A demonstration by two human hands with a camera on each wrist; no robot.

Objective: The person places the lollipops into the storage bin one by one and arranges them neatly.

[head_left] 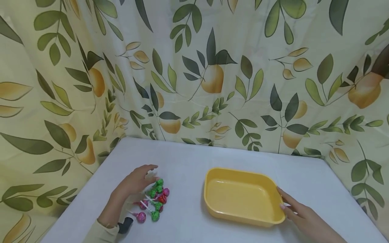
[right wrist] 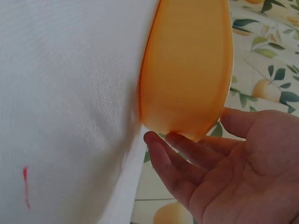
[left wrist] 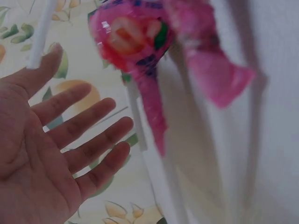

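Note:
A loose pile of lollipops (head_left: 155, 216) in green, pink and red wrappers with white sticks lies on the left of the table. Beside and partly above it, my left hand (head_left: 138, 180) has its fingers spread apart and holds nothing. In the left wrist view, pink-wrapped lollipops (left wrist: 128, 35) loom close and blurred in front of the left hand (left wrist: 56, 144). At the right end of a yellow tray (head_left: 234, 217), my right hand (head_left: 302, 216) holds the rounded corner. The right wrist view has its thumb at the rim and bent fingers (right wrist: 196, 151) against the outer wall.
White cloth covers the table (head_left: 182, 155). A curtain (head_left: 194, 111) printed with fruit and leaves hangs behind and at the sides. Next to the left wrist is a small black object (head_left: 125, 225). A red mark (right wrist: 26, 186) shows on the cloth.

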